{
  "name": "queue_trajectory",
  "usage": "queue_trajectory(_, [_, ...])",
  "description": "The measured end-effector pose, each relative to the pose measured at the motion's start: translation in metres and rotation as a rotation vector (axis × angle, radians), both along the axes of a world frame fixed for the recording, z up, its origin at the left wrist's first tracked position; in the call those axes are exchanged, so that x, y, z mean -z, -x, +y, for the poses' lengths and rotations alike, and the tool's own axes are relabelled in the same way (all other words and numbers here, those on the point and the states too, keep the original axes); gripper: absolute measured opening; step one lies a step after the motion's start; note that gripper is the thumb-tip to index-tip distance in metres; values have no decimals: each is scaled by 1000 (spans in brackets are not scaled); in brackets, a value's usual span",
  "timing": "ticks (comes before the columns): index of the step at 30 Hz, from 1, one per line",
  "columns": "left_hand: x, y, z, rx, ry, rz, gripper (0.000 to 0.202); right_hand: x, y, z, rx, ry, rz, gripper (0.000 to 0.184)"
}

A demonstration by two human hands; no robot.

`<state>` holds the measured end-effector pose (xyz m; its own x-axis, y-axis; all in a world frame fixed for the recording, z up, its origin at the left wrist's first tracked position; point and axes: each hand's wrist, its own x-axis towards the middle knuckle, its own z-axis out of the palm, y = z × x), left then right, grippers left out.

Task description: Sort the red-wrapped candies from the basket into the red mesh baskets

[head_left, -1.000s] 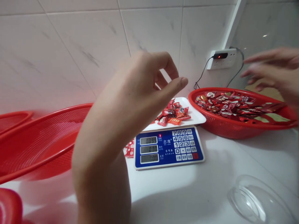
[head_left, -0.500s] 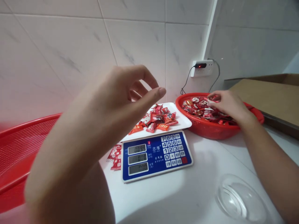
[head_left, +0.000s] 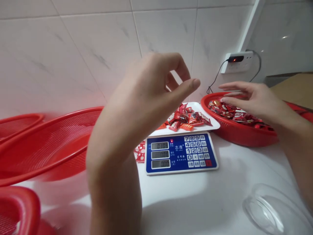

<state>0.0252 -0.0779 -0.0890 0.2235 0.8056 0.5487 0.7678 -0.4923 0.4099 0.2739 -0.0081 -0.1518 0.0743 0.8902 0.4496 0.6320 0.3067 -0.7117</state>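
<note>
My left hand (head_left: 151, 94) is raised in front of the camera, fingers loosely curled with thumb and fingertips apart, holding nothing. It hides part of a blue electronic scale (head_left: 181, 153) whose white pan (head_left: 210, 122) carries a small heap of red wrapped candies (head_left: 187, 118). My right hand (head_left: 249, 98) hovers with fingers stretched out flat over the red basket (head_left: 239, 135) full of red wrapped candies (head_left: 234, 112), just right of the scale pan. Nothing shows in it.
A large red mesh basket (head_left: 44, 147) leans at the left, with another red rim (head_left: 19, 209) at the bottom left. A candy packet (head_left: 140, 152) lies left of the scale. A clear plastic lid (head_left: 271, 209) sits at the bottom right. A wall socket (head_left: 238, 62) with a cable is behind.
My right hand has lifted out of the candy basket and opened flat, moving toward the scale pan. The scale reading rose. My left hand stayed raised.
</note>
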Motion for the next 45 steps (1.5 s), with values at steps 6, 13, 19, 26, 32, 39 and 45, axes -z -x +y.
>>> queue_trajectory(6, [0,0,1,22,-7,29,25,-3,6,-4,2,36,-44,40])
queue_trajectory(13, [2,-2,4,14,-30,19,26,2,-1,0,2,-144,-46,36])
queue_trajectory(19, [2,-4,6,10,-24,4,25,-1,4,-2,-7,-88,-67,31])
queue_trajectory(26, [2,-5,4,18,-15,14,28,-3,9,-6,-5,-72,-79,29])
queue_trajectory(32, [0,-7,10,105,-66,-83,19,2,5,-1,3,-59,-125,32])
queue_trajectory(39, [51,5,87,-57,20,-128,74,22,15,10,-224,93,-270,59])
queue_trajectory(45, [95,2,124,-45,494,246,120,51,40,19,-491,248,-409,79])
